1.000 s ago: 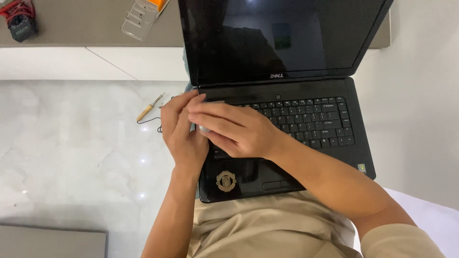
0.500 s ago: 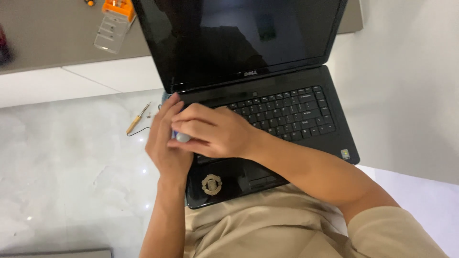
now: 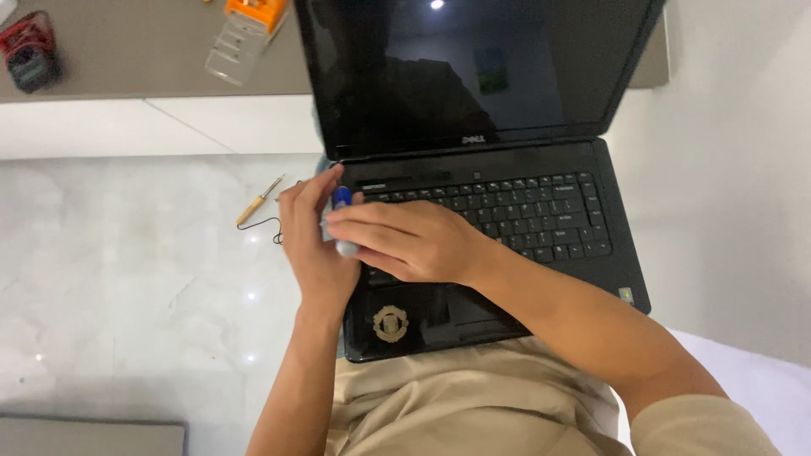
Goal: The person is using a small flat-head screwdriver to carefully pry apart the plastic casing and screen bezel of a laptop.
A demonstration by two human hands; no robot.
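A black laptop [image 3: 541,279] rests open on my lap, its screen dark. Both hands meet over the left side of its keyboard. My left hand [image 3: 311,245] grips a small tool with a blue and silver handle [image 3: 341,199], held upright against the laptop's left edge. My right hand [image 3: 405,241] lies across the keys, its fingers pressed on the same tool's lower part. A round crest sticker [image 3: 390,323] sits on the palm rest below the hands.
A small screwdriver with a yellow-brown handle [image 3: 256,203] and a thin black wire [image 3: 269,226] lie on the white marble floor. An orange and clear plastic case [image 3: 245,34] and a red and black object [image 3: 29,52] sit on the grey surface behind.
The view has shifted. My left hand has opened slightly around the tool, so its blue tip now shows; both hands stay at the laptop's left side.
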